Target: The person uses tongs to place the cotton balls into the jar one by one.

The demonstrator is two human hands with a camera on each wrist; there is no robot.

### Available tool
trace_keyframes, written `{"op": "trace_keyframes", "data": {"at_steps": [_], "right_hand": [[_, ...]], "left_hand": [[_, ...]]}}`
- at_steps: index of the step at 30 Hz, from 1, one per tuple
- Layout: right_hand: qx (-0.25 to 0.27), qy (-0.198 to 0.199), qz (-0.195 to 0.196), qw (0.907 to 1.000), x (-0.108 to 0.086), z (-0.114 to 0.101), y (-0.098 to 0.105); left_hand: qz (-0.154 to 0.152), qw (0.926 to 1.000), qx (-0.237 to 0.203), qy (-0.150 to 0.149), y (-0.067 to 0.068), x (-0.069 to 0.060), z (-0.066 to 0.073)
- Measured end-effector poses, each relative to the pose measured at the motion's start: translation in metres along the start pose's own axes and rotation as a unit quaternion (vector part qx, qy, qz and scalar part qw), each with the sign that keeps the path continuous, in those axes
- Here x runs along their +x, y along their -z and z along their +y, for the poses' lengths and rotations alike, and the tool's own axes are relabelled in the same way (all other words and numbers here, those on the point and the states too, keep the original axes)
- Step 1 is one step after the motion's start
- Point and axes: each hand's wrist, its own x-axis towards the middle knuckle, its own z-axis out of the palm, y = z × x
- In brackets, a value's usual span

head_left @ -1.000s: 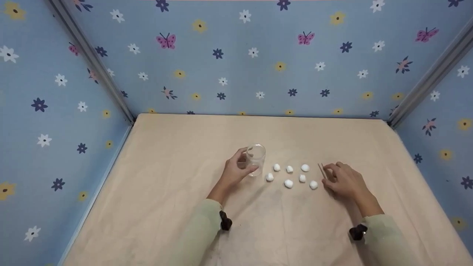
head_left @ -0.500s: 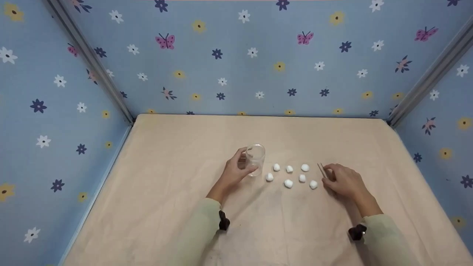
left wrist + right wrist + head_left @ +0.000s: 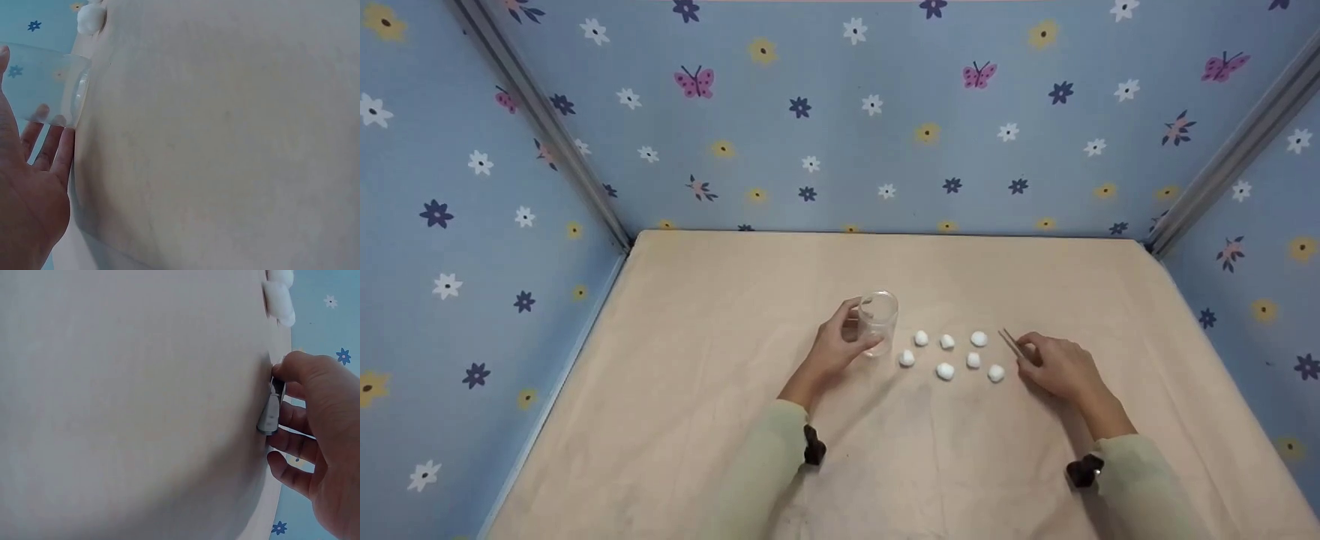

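A clear plastic cup [image 3: 879, 319] stands upright on the table, and my left hand [image 3: 832, 349] holds it from the left, thumb in front and fingers behind. In the left wrist view the cup [image 3: 50, 84] looks see-through, with nothing visible inside. My right hand [image 3: 1061, 365] pinches a pair of metal tweezers [image 3: 271, 408] between thumb and fingers, their two tips pointing away and to the left. Between the hands lie several white cotton balls [image 3: 945, 371] in two loose rows. The tweezers' tips are apart from the nearest cotton ball [image 3: 979, 339].
A beige cloth covers the table [image 3: 720, 315]. Blue flowered panels [image 3: 840, 112] rise at its back and both sides, joined by grey corner posts [image 3: 547, 127]. Black wrist cameras [image 3: 814, 446] sit on both sleeves.
The tweezers' tips have swung slightly to the left, and they look closer together. The left hand, the cup and the cotton balls have stayed in place.
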Motion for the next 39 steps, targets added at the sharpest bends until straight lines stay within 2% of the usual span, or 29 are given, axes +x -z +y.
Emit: {"op": "trace_keyframes", "data": {"at_steps": [6,10,19,27,35,39], "right_hand": [[-0.002,0.006,-0.001,1.0000,0.0005,-0.0012,0.0020],[-0.007,0.005,0.005,1.0000,0.0005,-0.0011,0.0016],[-0.023,0.020,0.029,0.9991,-0.0019,0.0019,0.0004],[-0.019,0.005,0.044,0.9989,-0.0019,0.0020,0.0005],[-0.018,-0.008,0.031,0.9993,0.0030,-0.0032,0.0038],[-0.014,-0.003,0.029,0.9995,0.0039,-0.0036,0.0040]], "left_hand": [[0.000,0.9998,0.000,0.019,-0.0002,-0.0013,0.0076],[0.001,0.9998,-0.005,0.021,-0.0009,-0.0022,0.0069],[0.002,0.9999,-0.012,0.011,-0.0022,-0.0039,0.0021],[0.003,0.9998,-0.016,0.011,-0.0026,-0.0027,0.0034],[0.005,0.9996,-0.026,0.009,-0.0017,-0.0032,0.0055],[0.001,0.9995,-0.030,-0.005,-0.0007,-0.0027,0.0016]]}}
